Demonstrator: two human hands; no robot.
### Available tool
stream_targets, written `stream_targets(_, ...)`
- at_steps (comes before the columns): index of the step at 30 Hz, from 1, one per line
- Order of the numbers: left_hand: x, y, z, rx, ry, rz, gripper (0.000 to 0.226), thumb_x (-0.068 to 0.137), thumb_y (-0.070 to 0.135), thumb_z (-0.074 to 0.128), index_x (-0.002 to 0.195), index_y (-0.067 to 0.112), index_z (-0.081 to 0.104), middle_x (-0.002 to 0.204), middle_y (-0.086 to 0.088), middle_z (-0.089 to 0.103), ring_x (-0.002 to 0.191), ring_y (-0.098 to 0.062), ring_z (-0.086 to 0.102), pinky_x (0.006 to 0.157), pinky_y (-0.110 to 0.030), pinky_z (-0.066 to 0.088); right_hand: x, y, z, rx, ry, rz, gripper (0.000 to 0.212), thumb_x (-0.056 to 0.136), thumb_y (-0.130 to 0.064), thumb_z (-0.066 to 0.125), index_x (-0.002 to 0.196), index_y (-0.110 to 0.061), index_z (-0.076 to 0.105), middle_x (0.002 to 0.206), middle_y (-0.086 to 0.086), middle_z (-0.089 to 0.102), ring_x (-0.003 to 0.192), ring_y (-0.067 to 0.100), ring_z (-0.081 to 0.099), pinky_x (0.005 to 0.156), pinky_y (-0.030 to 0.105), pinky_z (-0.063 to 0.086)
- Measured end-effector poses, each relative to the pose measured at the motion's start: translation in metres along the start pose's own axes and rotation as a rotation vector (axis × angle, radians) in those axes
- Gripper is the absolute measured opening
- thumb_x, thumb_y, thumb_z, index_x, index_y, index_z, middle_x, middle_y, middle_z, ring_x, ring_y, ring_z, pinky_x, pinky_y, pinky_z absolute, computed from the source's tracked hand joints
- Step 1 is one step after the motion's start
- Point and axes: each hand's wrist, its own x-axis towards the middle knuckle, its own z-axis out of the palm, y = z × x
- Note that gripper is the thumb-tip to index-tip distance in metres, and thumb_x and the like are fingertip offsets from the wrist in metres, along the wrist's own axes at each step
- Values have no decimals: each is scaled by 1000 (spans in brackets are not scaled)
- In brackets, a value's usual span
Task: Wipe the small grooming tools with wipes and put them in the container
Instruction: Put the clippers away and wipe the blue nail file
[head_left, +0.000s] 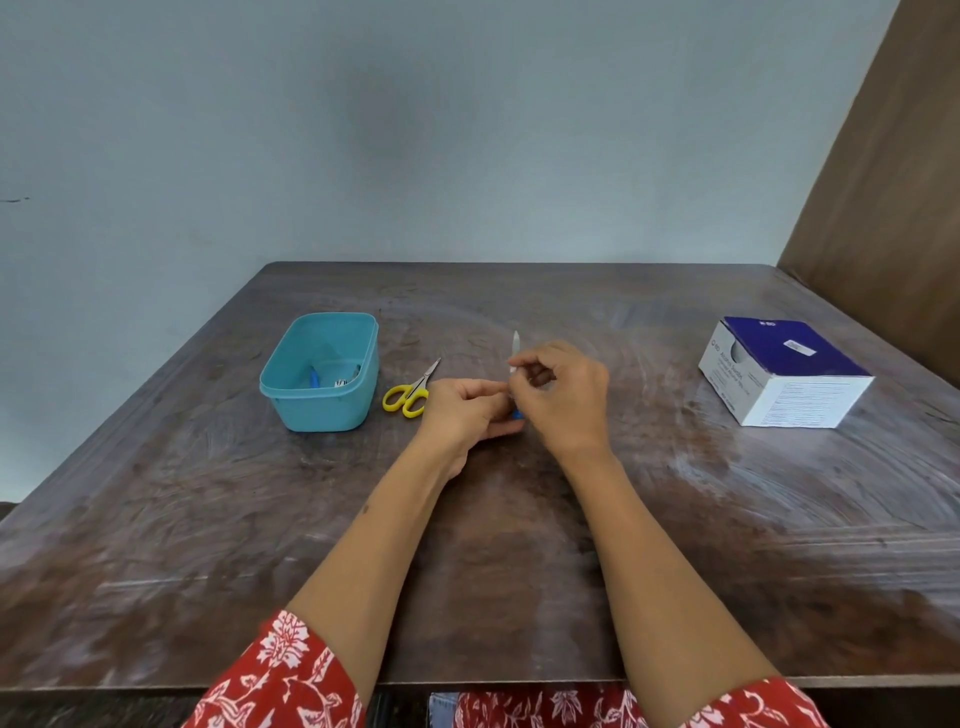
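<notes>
The nail file (515, 344) stands upright right of the teal container (322, 371); my left hand (467, 410) grips its blue handle, my right hand (563, 392) pinches its blade, wipe unseen. Yellow scissors (410, 396) lie beside the container; the wipe box (784, 371) sits far right.

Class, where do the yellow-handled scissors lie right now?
The yellow-handled scissors lie flat on the table, left of centre, between the teal container and the left hand.
</notes>
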Motion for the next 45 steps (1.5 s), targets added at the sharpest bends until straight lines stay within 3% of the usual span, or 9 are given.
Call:
stream_targets(4,-1,1,0,55,-15,-49,13,82,-7,60,94,-10,64,82,-16,65,74,-23,65,63,-26,59,4,3,-2,-56,67,-45,10,80,2,66,82,-3,74,80,9,70,75,11,59,70,6,42)
stream_targets(8,1,-2,0,53,-8,10,18,85,-8,57,101,-14,62,81,-16,64,73,-22,63,64,-26,59,0,1,-3,-67,-5,-5,9,71,-3,69,75,-9,72,73,3,68,63,9,59,63,21,50)
stream_targets(11,1,-3,-1,56,-9,31,19,85,-8,56,102,-15,61,81,-16,63,73,-20,63,63,-26,59,-1,0,-2,-75,-28,19,9,68,-6,70,73,-14,71,70,-1,65,58,5,55,59,20,49)
stream_targets(18,3,-4,-3,57,-16,15,18,85,-8,56,102,-13,62,86,-18,65,75,-22,66,64,-27,59,1,2,-2,-28,-24,14,11,73,-3,69,81,-10,74,78,4,69,66,9,61,66,21,52)
stream_targets(23,2,-3,-4,113,-97,-37,12,80,-9,62,91,-11,65,79,-17,66,60,-18,68,58,-24,58,3,5,-3,-57,89,-24,13,79,3,65,85,-4,75,81,7,72,74,5,58,70,2,41)
stream_targets(29,4,-6,-3,109,-59,9,17,82,-11,59,97,-13,63,78,-15,64,66,-20,65,58,-24,58,1,2,-3,-65,28,-27,9,69,-1,69,74,-7,72,70,4,66,61,11,58,61,28,52)
stream_targets(34,3,-5,-3,110,-81,-27,18,81,-9,61,98,-13,63,81,-17,65,67,-21,66,61,-25,59,3,3,-3,-53,85,-37,12,78,4,64,81,-3,74,78,8,71,73,17,63,69,24,50)
stream_targets(39,3,-6,-2,99,-52,20,20,83,-10,57,102,-16,60,78,-14,64,69,-22,64,60,-25,59,0,2,-2,-64,35,2,10,69,-1,70,74,-9,71,68,3,65,59,8,56,60,20,48)
stream_targets(45,4,-6,-3,113,-50,-14,17,81,-8,61,98,-13,63,81,-16,66,69,-22,66,60,-24,59,2,5,-3,-43,95,-31,12,75,5,65,78,-4,73,74,7,70,69,14,62,65,20,48)
